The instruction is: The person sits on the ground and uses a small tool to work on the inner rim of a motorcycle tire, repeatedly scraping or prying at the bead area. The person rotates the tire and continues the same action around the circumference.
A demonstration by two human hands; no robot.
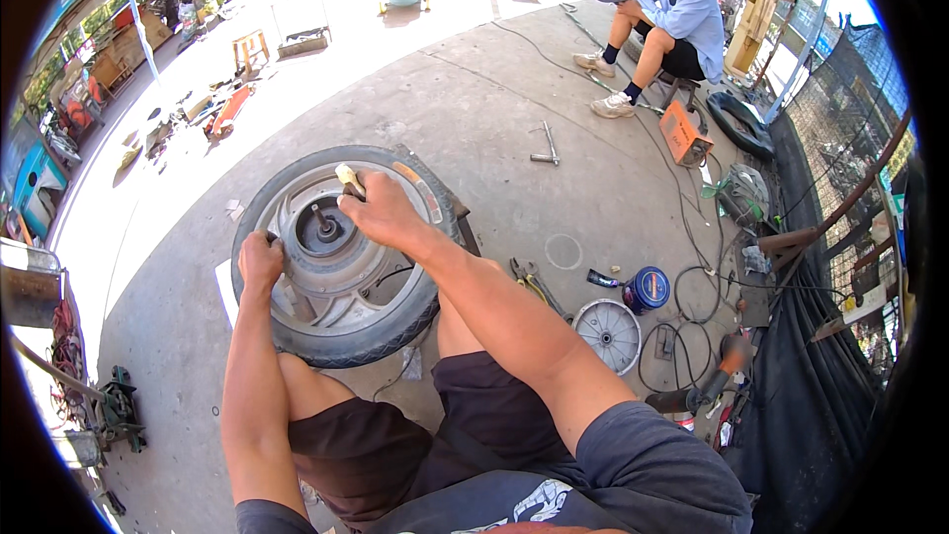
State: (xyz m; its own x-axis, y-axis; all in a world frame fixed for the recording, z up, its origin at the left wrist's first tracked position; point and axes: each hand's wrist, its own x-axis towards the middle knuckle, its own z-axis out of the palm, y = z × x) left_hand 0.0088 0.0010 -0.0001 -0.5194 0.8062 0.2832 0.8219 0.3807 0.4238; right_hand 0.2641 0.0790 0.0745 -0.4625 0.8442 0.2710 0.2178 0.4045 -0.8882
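Note:
A scooter-type wheel (395, 321), with a black tyre and a grey spoked rim, lies tilted in front of my knees. Its round hub opening is uncovered, and an axle (324, 227) sticks up from the middle. My left hand (261, 259) is closed on the rim's left side, its fingertips partly hidden. Over the rim's upper right, my right hand (381, 208) is closed around a short tool (348, 179) with a pale yellow rounded end; its kind cannot be made out. Right of my knee lie a grey round hub cover (607, 334) and pliers (534, 287).
A blue-lidded can (647, 289) stands behind the hub cover. Farther off lies a T-shaped wrench (545, 145). A person (682, 30) sits at the back right, near an orange machine (685, 133) and a loose tyre (739, 126). Cables (692, 237) cross the floor.

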